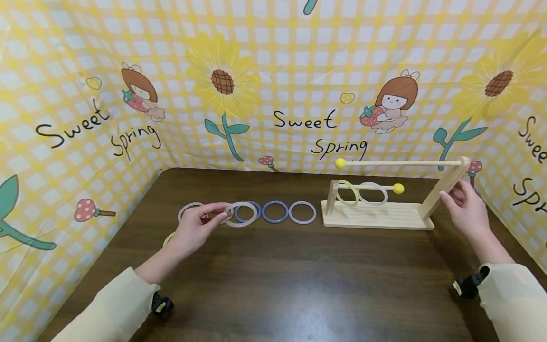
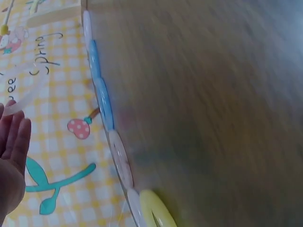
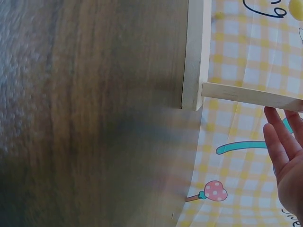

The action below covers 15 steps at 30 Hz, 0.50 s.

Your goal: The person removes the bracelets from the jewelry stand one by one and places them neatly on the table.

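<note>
My left hand (image 1: 194, 228) pinches a translucent white ring (image 1: 240, 225), held over a blue ring (image 1: 259, 212) in the head view. The held ring (image 2: 35, 97) is faint in the left wrist view, above the fingertips. At the right, my right hand (image 1: 467, 209) grips the tall slanted post (image 1: 446, 187) of a wooden stand (image 1: 376, 217), with thumb and fingers on either side. The right wrist view shows the fingers of that hand (image 3: 289, 156) at the post (image 3: 246, 94). On the stand's lower peg hang a yellow ring (image 1: 357, 195) and a white ring (image 1: 386, 195).
On the brown table (image 1: 273, 280) lie another blue ring (image 1: 275, 222), a pale lavender ring (image 1: 302, 223), a pale ring (image 1: 181, 212) partly behind the left hand and a yellow ring (image 1: 168, 239). The upper peg (image 1: 397, 163) ends in a yellow ball (image 1: 340, 163). Patterned cloth surrounds the table.
</note>
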Each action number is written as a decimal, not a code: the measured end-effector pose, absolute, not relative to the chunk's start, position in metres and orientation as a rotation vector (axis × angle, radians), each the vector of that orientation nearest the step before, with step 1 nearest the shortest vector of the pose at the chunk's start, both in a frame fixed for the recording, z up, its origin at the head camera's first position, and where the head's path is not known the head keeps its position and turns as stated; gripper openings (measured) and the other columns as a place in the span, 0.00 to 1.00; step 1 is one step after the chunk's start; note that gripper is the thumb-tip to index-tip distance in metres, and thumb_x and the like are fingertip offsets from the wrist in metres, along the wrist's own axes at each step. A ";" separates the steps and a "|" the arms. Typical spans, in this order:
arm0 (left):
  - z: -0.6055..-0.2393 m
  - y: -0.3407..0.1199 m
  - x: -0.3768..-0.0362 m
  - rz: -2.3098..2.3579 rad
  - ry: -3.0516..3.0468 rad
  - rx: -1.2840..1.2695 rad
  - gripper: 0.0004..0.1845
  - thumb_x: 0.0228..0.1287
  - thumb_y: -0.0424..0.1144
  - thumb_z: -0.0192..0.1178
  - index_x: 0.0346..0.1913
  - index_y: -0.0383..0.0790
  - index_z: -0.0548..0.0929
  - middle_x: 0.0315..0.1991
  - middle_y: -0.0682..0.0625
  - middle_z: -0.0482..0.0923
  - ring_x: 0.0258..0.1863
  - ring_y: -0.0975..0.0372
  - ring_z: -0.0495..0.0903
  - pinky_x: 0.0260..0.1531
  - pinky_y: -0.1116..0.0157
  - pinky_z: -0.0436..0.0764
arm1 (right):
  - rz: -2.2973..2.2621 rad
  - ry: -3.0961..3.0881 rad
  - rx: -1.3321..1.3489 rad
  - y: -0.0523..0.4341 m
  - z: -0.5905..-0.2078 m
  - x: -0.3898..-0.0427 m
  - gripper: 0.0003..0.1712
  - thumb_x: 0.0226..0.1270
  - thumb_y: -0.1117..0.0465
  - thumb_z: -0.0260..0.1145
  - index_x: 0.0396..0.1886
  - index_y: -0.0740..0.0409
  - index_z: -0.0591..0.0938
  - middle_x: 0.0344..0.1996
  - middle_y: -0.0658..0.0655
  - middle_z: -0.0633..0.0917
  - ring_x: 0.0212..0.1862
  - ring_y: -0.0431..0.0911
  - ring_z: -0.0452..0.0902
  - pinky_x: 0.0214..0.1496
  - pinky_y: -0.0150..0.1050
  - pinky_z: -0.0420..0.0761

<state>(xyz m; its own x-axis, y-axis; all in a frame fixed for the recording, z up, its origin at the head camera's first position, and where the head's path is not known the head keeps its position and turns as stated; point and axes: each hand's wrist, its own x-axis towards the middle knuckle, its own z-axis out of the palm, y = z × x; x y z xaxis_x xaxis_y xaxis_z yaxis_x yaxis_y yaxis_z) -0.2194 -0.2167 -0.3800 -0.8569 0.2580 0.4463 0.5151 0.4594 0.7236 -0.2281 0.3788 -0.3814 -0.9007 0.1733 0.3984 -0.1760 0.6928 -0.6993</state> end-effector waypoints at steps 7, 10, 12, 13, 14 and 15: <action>-0.381 -0.233 -0.219 -1.217 -2.464 -0.708 0.11 0.63 0.27 0.64 0.48 0.33 0.86 0.41 0.44 0.85 0.34 0.62 0.81 0.27 0.70 0.80 | 1.087 -2.467 0.002 0.378 -0.381 -0.229 0.32 0.75 0.58 0.56 0.70 0.69 0.60 0.56 0.81 0.71 0.42 0.17 0.66 0.38 0.13 0.67; -0.381 -0.239 -0.221 -1.189 -2.501 -0.743 0.10 0.63 0.27 0.64 0.47 0.34 0.86 0.42 0.44 0.85 0.36 0.63 0.81 0.29 0.68 0.81 | 1.088 -2.474 -0.005 0.378 -0.381 -0.228 0.32 0.75 0.58 0.56 0.71 0.69 0.60 0.56 0.81 0.71 0.42 0.18 0.66 0.38 0.13 0.68; -0.383 -0.244 -0.223 -1.171 -2.532 -0.767 0.10 0.63 0.27 0.64 0.47 0.35 0.86 0.42 0.44 0.85 0.35 0.63 0.82 0.29 0.68 0.81 | 1.081 -2.481 -0.016 0.378 -0.381 -0.228 0.32 0.75 0.58 0.56 0.71 0.69 0.60 0.56 0.80 0.72 0.42 0.18 0.67 0.37 0.13 0.68; -0.384 -0.246 -0.224 -1.164 -2.549 -0.776 0.10 0.63 0.27 0.64 0.47 0.35 0.86 0.41 0.44 0.85 0.35 0.63 0.82 0.29 0.69 0.81 | 1.076 -2.485 -0.022 0.379 -0.381 -0.228 0.32 0.75 0.58 0.56 0.71 0.68 0.60 0.56 0.80 0.72 0.42 0.18 0.67 0.37 0.13 0.67; -0.385 -0.248 -0.225 -1.158 -2.565 -0.784 0.10 0.63 0.27 0.64 0.47 0.35 0.86 0.40 0.44 0.85 0.35 0.63 0.82 0.30 0.69 0.81 | 1.071 -2.489 -0.027 0.379 -0.381 -0.228 0.32 0.75 0.58 0.56 0.71 0.68 0.60 0.56 0.80 0.72 0.43 0.19 0.67 0.37 0.13 0.67; -0.386 -0.251 -0.226 -1.155 -2.580 -0.790 0.10 0.63 0.27 0.63 0.47 0.35 0.86 0.40 0.43 0.85 0.34 0.63 0.82 0.30 0.68 0.81 | 1.065 -2.493 -0.031 0.379 -0.381 -0.227 0.32 0.75 0.57 0.56 0.71 0.68 0.60 0.56 0.80 0.72 0.43 0.19 0.67 0.37 0.13 0.67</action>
<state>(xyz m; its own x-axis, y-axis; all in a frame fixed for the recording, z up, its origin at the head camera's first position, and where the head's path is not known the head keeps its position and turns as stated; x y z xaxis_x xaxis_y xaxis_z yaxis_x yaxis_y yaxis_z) -0.2258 -0.2508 -0.3862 -0.8355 0.3874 0.3897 0.5487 0.5505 0.6292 -0.2274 0.3788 -0.3809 -0.9086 0.1840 0.3748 -0.1436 0.7052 -0.6943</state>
